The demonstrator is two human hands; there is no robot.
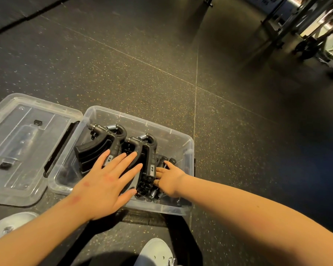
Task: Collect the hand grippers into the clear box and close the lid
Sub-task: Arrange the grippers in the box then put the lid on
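A clear plastic box point(173, 135) stands open on the dark floor with several black hand grippers in it. One gripper point(102, 144) lies at the left of the box, a second point(142, 152) beside it in the middle, and more point(165, 160) are stacked at the right, partly hidden. My left hand point(106, 179) lies flat and spread over the two upper grippers, holding nothing. My right hand point(167, 179) reaches in from the right, its fingers touching the side of the middle gripper. The clear lid point(17, 135) lies flat on the floor to the left of the box.
The speckled rubber floor point(161, 64) stretches out beyond the box. Metal gym rack frames point(304, 25) stand at the far right. My white shoes point(156, 252) show at the bottom edge, one point(10, 221) just below the lid.
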